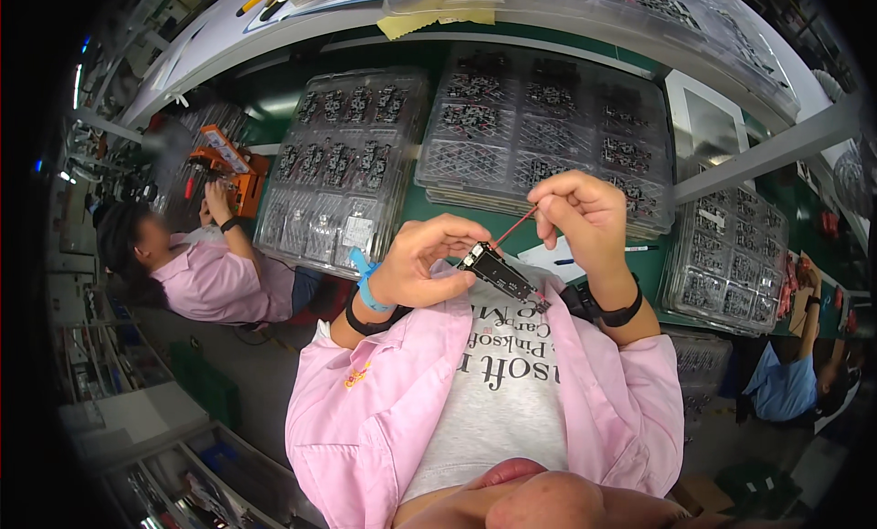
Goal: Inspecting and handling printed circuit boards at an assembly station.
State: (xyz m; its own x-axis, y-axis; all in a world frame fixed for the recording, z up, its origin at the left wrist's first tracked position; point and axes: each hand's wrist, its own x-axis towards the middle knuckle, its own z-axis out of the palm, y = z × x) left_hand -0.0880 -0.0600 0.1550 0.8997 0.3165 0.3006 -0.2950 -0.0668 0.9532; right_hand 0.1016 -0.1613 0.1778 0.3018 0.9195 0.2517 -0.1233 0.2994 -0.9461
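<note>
Grey shirt [448, 442] bears dark inverted lettering. Black board [502, 278] is held before it, its white marks too small to read. Left hand [425, 262], narrow, grips its 10 o'clock end; right hand [589, 220] pinches red wire [518, 227] at 1 o'clock. Beyond, clear stacked trays hold circuit pieces [470, 120]: right stack [717, 322], 3 o'clock; left stack [304, 266], 10; middle stack [480, 194], 12.

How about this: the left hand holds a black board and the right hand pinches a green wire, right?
Not quite: the wire is red, not green, as the head view shows. The left hand does hold the black board, and the right hand pinches that wire.
</note>
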